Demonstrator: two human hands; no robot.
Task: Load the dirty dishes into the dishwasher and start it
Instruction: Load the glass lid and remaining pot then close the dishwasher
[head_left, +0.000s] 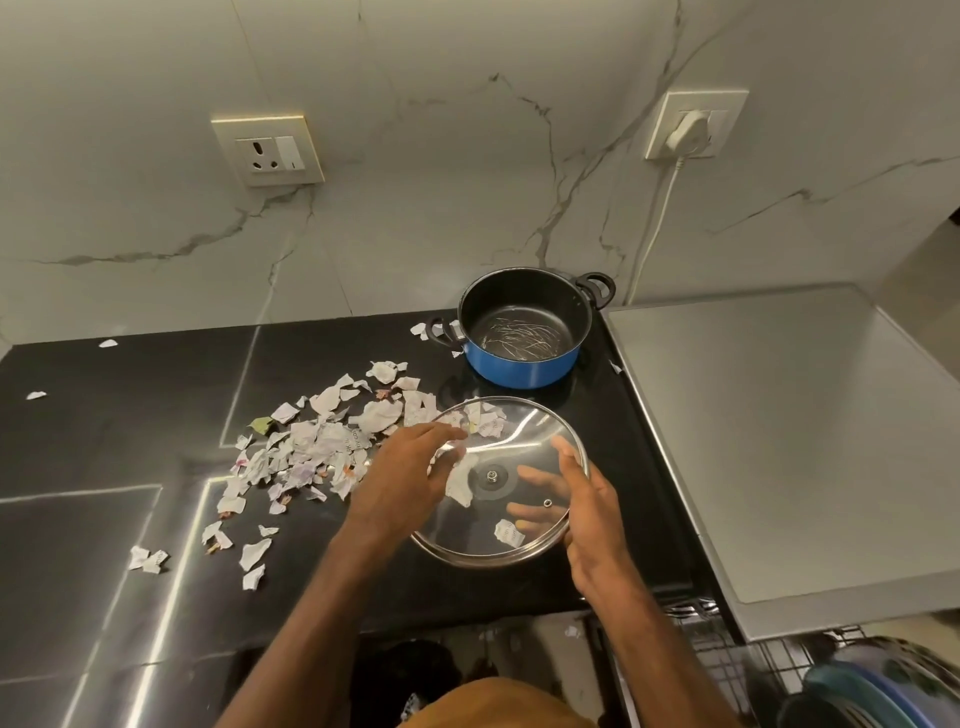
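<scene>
Both your bare forearms reached forward and angled inward, bringing the hands close together. Your right hand (589, 519) pinched the rim of the glass lid (467, 540), thumb on top and fingers spread flat beneath it. Your left hand (410, 462), just left of the right, lay palm down with fingers loosely extended, gripping nothing. Whether it touched the lid was unclear.

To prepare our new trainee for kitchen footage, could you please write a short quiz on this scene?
1. True or false: the glass lid sits on the blue pot.
2. Which hand's fingers show through the glass from beneath: A left, B right?
3. Fill in: torn ___ scraps litter the black counter.
Key: 1 false; 2 B, the right hand; 3 paper.
</scene>
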